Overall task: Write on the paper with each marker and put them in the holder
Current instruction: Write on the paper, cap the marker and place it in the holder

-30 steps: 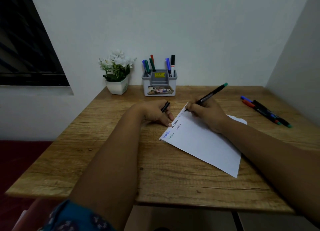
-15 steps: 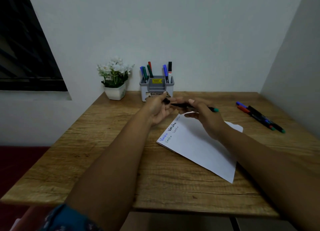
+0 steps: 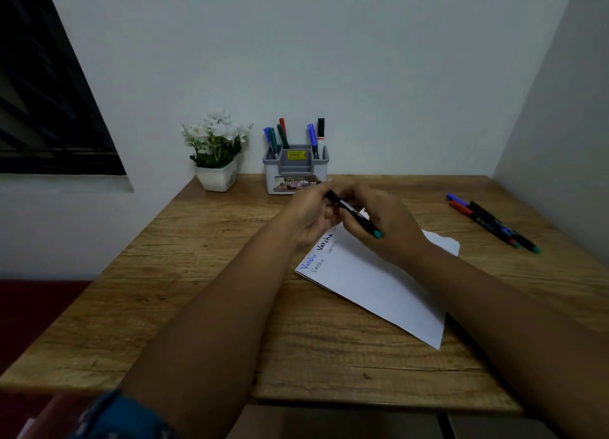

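Observation:
A black marker with a green end [image 3: 361, 220] is held above the white paper [image 3: 379, 284]. My right hand [image 3: 385, 228] grips its barrel, and my left hand [image 3: 311, 214] holds its far end, where the cap sits. Whether the cap is fully on is hidden by my fingers. The paper carries several handwritten words near its left corner. The grey and white holder [image 3: 295, 172] stands at the back of the desk with several markers upright in it.
Several loose markers [image 3: 491, 223] lie on the right side of the wooden desk [image 3: 204, 307]. A white pot of white flowers [image 3: 216, 155] stands left of the holder. Walls close in behind and to the right.
My right hand lifted the marker off the paper and brought it to my left hand, which held the cap. Both hands now meet on the marker above the paper.

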